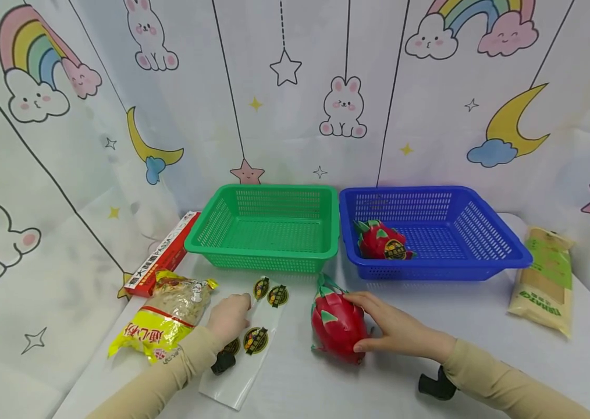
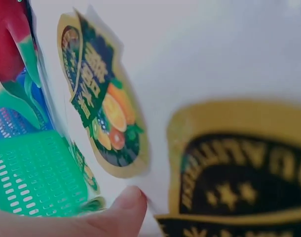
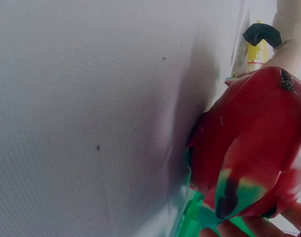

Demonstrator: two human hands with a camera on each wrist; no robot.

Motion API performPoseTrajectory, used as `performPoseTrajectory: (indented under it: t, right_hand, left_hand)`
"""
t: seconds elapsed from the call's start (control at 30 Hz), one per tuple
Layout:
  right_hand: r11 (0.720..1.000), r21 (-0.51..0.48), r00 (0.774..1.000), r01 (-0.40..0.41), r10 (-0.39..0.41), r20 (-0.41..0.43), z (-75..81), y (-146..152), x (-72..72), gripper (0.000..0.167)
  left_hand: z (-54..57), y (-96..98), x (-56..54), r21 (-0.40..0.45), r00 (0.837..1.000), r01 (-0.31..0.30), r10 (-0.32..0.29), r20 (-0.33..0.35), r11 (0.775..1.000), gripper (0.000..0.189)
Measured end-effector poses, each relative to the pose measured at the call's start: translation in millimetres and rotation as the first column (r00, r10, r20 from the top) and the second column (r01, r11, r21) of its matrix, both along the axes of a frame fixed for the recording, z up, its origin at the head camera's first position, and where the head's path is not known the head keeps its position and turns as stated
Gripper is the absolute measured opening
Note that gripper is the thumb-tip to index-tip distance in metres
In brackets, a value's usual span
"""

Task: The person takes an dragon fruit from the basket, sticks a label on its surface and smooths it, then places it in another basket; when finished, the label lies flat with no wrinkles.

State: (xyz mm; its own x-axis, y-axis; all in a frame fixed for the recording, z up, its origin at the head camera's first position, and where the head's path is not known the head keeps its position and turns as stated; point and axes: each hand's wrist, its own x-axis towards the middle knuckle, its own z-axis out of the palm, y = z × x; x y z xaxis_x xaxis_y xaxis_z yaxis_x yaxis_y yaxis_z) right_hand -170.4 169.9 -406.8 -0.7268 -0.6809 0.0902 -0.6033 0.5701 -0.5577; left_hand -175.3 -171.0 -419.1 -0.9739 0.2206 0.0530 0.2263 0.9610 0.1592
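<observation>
My right hand (image 1: pixel 405 331) grips a red dragon fruit (image 1: pixel 338 326) with green-tipped scales, fingers on its upper right side and thumb near its lower end. In the right wrist view the dragon fruit (image 3: pixel 254 148) fills the right side, with fingertips (image 3: pixel 259 226) below it. My left hand (image 1: pixel 229 319) rests over a clear sticker sheet (image 1: pixel 232 387) with several black-and-gold round fruit stickers (image 1: pixel 255 340). A digit (image 2: pixel 128 207) reaches the sheet beside a sticker (image 2: pixel 111 103) in the left wrist view; how the other fingers lie is hidden.
A green basket (image 1: pixel 263 260) stands behind the hands, beside a blue basket (image 1: pixel 431 270) with another dragon fruit (image 1: pixel 379 240) bearing a sticker. Left are a yellow pasta bag (image 1: pixel 169 317) and a red box (image 1: pixel 161 256). A green-and-beige packet (image 1: pixel 543 279) lies at right.
</observation>
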Motion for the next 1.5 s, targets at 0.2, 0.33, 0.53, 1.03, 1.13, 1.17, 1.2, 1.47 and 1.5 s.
performPoseTrajectory:
  t: [0.2, 0.33, 0.53, 1.03, 1.13, 1.17, 1.2, 1.47, 1.5]
  right_hand:
    - [1.000, 0.000, 1.000, 0.000, 0.000, 0.000, -0.4, 0, -0.2, 0.084]
    - [1.000, 0.001, 1.000, 0.001, -0.001, -0.003, -0.8, 0, -0.7, 0.084]
    - [1.000, 0.009, 1.000, 0.009, -0.009, 0.009, -1.0, 0, -1.0, 0.084]
    - [1.000, 0.009, 1.000, 0.006, -0.006, -0.003, -0.1, 0, -0.4, 0.084]
    - [1.000, 0.006, 1.000, 0.004, -0.004, -0.001, 0.0, 0, -0.5, 0.084]
    - [1.000, 0.006, 1.000, 0.004, -0.004, 0.002, 0.1, 0, -0.6, 0.084]
    - [1.000, 0.006, 1.000, 0.004, -0.004, 0.005, 0.3, 0, -0.7, 0.084]
    - [1.000, 0.009, 1.000, 0.005, -0.005, 0.007, 0.1, 0, -0.7, 0.084]
    - [1.000, 0.009, 1.000, 0.005, -0.005, 0.004, 0.0, 0, -0.7, 0.084]
  left_hand:
    - [0.6, -2.1, 1.2, 0.054, 0.999, 0.015, -0.017, 0.036, 0.998, 0.029]
    - [-0.8, -5.8, 0.1, 0.110, 0.996, 0.038, -0.047, 0.077, 0.993, 0.025]
    - [-2.6, -7.4, 0.7, 0.177, 0.990, 0.069, -0.089, 0.109, 0.982, 0.024]
    - [11.3, -3.1, 9.5, 0.234, 0.991, 0.043, -0.072, 0.114, 0.971, 0.023]
    - [12.5, -4.4, 10.4, 0.253, 0.991, 0.049, -0.077, 0.105, 0.966, 0.023]
    - [12.5, -5.1, 10.7, 0.258, 0.992, 0.050, -0.078, 0.101, 0.965, 0.023]
    - [12.6, -6.0, 11.0, 0.264, 0.992, 0.051, -0.079, 0.095, 0.963, 0.023]
    - [17.2, -10.3, 15.7, 0.314, 0.995, 0.043, -0.069, 0.073, 0.948, 0.018]
    - [18.1, -10.4, 16.2, 0.321, 0.995, 0.043, -0.069, 0.070, 0.946, 0.017]
